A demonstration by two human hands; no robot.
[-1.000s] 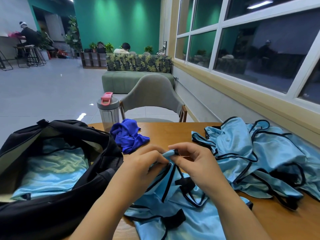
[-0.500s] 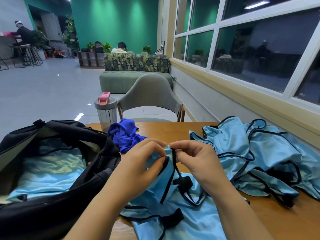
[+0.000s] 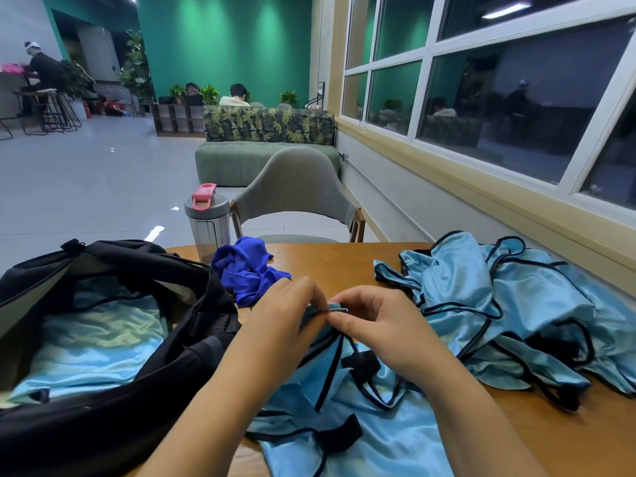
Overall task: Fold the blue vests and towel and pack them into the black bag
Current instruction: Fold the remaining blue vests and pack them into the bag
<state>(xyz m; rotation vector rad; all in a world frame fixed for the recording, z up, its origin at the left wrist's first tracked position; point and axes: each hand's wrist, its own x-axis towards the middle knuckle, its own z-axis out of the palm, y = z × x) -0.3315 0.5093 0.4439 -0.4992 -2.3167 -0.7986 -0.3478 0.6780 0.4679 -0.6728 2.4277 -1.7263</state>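
Head view: the left hand (image 3: 282, 315) and right hand (image 3: 375, 321) meet at mid-desk, fingers clamped on a bunched edge of a light blue vest (image 3: 347, 407) draped toward the viewer. More vests (image 3: 499, 304) are heaped at right. The black bag (image 3: 113, 418) gapes open at left with a vest inside; the crumpled towel (image 3: 246, 270) lies just behind it on the wooden desk (image 3: 344, 259).

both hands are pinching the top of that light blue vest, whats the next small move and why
Probably draw the hands apart to spread the vest flat. The left hand and right hand pinch its top edge together at one bunched spot, while the rest lies crumpled on the table, so it cannot be folded neatly for the black bag yet.
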